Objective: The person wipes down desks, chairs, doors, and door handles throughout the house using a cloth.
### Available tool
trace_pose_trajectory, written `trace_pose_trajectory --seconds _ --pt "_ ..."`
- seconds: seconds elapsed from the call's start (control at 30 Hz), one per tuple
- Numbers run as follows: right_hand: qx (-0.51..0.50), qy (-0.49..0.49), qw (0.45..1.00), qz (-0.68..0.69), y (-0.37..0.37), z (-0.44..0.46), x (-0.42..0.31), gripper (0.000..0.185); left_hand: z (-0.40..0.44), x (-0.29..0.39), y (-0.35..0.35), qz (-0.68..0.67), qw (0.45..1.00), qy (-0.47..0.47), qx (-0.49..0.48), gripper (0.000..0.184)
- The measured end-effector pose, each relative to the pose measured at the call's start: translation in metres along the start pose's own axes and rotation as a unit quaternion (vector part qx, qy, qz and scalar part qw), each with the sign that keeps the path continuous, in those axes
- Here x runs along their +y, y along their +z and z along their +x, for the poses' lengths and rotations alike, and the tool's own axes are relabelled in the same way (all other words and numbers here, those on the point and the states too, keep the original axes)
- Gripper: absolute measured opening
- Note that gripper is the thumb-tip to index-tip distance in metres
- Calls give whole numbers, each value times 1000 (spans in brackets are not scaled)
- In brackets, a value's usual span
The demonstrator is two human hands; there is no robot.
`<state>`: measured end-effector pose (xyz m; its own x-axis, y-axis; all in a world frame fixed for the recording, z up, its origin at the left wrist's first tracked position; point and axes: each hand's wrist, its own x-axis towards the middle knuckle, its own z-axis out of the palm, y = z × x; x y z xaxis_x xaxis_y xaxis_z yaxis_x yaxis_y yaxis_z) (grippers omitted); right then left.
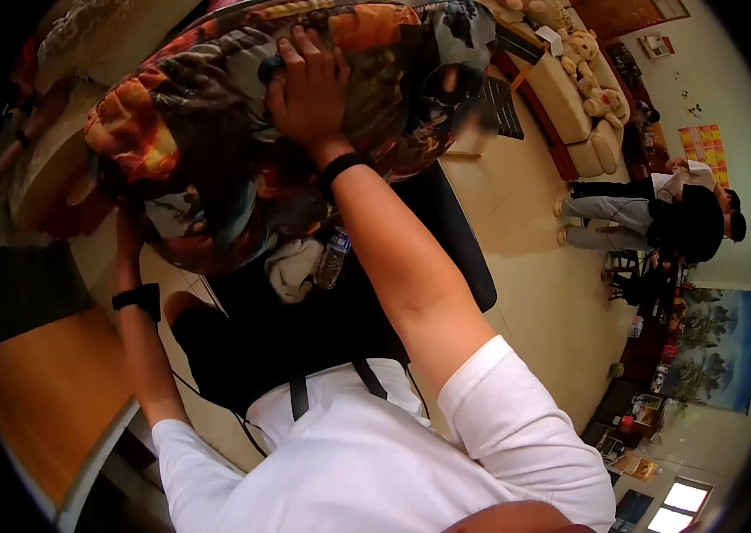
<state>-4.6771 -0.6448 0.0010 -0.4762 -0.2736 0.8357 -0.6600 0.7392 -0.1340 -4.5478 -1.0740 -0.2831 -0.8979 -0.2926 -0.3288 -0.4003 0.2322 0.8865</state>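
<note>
A large, puffy patterned fabric bundle (304, 186) in orange, brown and grey fills the upper middle of the view. My right hand (311, 89) lies on top of it, fingers pressed against the cloth, with a small dark blue thing beside the fingertips. At the bundle's lower left edge my left arm reaches under or behind the fabric, and that hand is hidden. Below the bundle, on a black surface (447, 222), are a light crumpled cloth (294, 270) and a clear plastic bottle (332, 258) with a blue cap.
A wooden surface (55, 400) is at the lower left. Another person's arm (11, 155) shows at the far left. To the right are a cream sofa (580, 115) with teddy bears (602, 100), a dark slatted chair (502, 108) and people standing (695, 213) near a cluttered cabinet.
</note>
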Motion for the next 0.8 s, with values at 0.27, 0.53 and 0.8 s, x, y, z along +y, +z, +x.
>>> trace_pose_trajectory --seconds 0.27,0.53,0.8 --pt "-37 3 999 -35 -9 0 -8 50 -39 100 10 -206 973 90 51 59" --pt "-83 38 995 -28 -17 2 -20 51 -82 358 -47 -158 948 257 -101 45" --pt "-92 20 995 11 -16 3 -22 51 -25 271 -8 -277 917 89 -272 36"
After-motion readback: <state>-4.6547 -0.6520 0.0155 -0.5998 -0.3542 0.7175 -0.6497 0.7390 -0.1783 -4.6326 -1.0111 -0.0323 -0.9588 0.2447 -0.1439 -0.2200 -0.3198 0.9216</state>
